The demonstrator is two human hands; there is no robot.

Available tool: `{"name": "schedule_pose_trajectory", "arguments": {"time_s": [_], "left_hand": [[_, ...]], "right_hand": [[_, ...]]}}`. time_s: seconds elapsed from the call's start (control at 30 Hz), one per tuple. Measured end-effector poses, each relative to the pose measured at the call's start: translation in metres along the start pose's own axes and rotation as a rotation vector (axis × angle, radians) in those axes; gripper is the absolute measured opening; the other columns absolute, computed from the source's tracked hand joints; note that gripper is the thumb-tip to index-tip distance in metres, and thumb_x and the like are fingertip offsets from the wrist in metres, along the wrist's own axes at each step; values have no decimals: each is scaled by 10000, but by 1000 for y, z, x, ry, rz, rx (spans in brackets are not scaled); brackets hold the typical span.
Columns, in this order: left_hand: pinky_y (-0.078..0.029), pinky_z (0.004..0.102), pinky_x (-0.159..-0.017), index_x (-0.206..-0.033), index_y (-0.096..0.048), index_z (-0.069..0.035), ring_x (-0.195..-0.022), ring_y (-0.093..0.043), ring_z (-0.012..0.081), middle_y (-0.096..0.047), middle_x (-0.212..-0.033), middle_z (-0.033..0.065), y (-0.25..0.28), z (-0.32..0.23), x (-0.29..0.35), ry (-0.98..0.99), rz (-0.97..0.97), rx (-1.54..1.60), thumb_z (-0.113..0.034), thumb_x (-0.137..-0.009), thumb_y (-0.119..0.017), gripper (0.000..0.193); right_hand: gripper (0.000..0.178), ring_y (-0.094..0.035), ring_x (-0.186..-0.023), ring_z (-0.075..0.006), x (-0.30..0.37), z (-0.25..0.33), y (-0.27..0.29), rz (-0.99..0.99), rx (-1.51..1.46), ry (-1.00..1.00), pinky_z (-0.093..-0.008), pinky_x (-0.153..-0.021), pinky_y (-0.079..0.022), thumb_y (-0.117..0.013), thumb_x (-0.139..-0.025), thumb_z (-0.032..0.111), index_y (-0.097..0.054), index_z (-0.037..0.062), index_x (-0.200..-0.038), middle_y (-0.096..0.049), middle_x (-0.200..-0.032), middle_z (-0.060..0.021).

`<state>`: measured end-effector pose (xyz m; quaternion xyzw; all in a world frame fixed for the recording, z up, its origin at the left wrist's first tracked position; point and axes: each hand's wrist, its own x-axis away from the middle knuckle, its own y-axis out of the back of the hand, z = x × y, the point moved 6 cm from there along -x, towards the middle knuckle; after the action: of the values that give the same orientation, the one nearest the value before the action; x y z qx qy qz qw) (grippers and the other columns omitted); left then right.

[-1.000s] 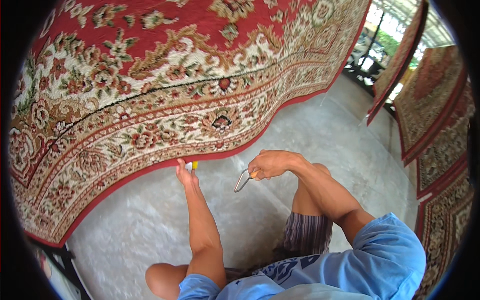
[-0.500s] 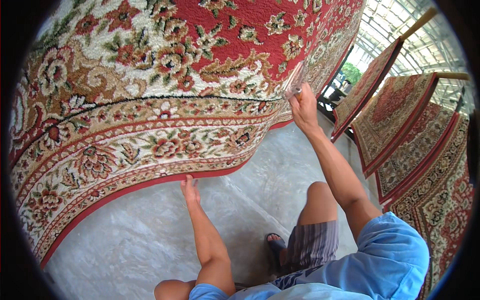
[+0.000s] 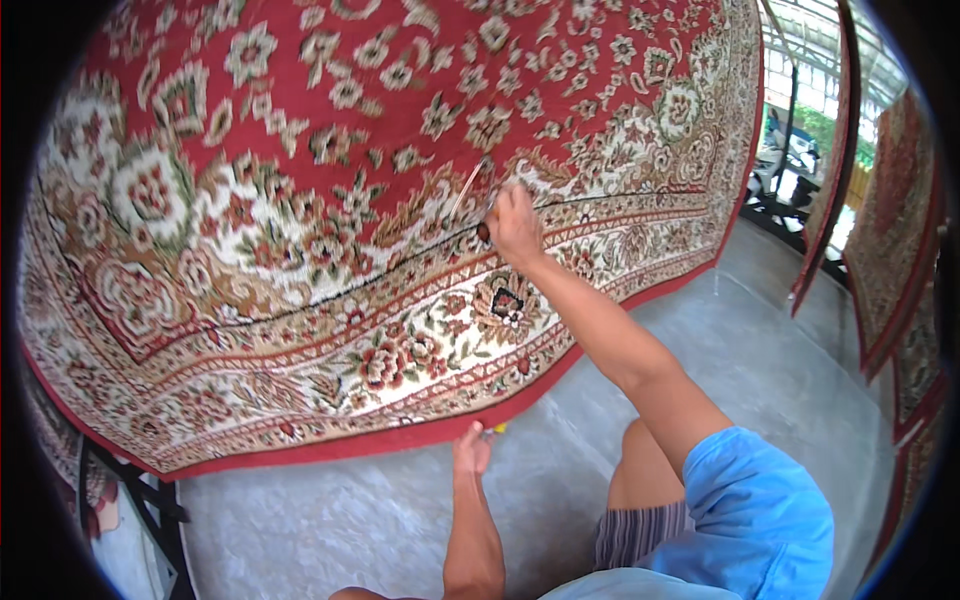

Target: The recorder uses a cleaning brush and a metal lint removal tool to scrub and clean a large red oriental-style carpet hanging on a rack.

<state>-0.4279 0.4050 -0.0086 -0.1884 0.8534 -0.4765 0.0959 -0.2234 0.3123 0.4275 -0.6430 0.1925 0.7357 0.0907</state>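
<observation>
In the head view, a rug [image 3: 330, 210] hangs across the upper part, its red field at 12 o'clock and its patterned floral border curving from 8 o'clock through the middle to 2 o'clock. A red hem [image 3: 390, 438] edges it below.

The right hand [image 3: 516, 225], just off the middle toward 1 o'clock, is wrapped around a tool [image 3: 467, 191] in front of the border. The tool's thin, pale wire part points from that hand toward 11 o'clock; a brown end, probably its handle, shows beside the fingers.

The left hand [image 3: 472, 450] is at 6 o'clock, palm up, its fingertips at the hem. A small yellow thing [image 3: 500, 428] shows just to its 2 o'clock side; whether the fingers grip that, the hem or both can't be made out here.

Grey floor [image 3: 310, 520] spreads below the rug. The person's striped shorts [image 3: 640, 535] are at 5 o'clock, with a bare knee above them, and the blue shirt [image 3: 760, 510] is at 4 o'clock. At 3 o'clock, well apart from the hands, hang more rugs [image 3: 893, 215], one behind another. A black frame [image 3: 165, 530] stands at 8 o'clock, near the rug's lower corner.
</observation>
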Motion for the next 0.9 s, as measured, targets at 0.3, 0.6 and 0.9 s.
{"name": "schedule_pose_trajectory", "arguments": {"time_s": [0.3, 0.6, 0.9], "left_hand": [[-386, 637, -1027, -1401, -506, -187, -1287, -507, 255, -575, -1363, 19, -83, -40, 33, -158, -115, -159, -65, -844, -775, 630], [-405, 647, -1014, -1376, -514, -190, -1275, -499, 252, -558, -1346, 25, -75, -49, 30, -131, -146, -193, -65, -854, -762, 591], [-469, 501, -960, -1418, -495, -136, -1202, -574, 237, -585, -1358, 49, -88, -38, 20, -101, -268, -243, -141, -826, -812, 671]], "right_hand": [[369, -623, -735, -272, -21, -15, 86, 403, -341, -730, -453, -661, -499, -508, -1043, 415, -466, 50, -1013, -627, -872, -164], [169, -560, -544, -87, -237, -94, 192, -119, -204, -453, -264, -461, -458, -536, -998, 166, -601, 28, -1072, -648, -756, -46], [146, -688, -780, -453, -224, -79, 77, -422, 337, 37, -563, -644, -521, -516, -949, 172, -586, 45, -940, -668, -779, -276]]}}
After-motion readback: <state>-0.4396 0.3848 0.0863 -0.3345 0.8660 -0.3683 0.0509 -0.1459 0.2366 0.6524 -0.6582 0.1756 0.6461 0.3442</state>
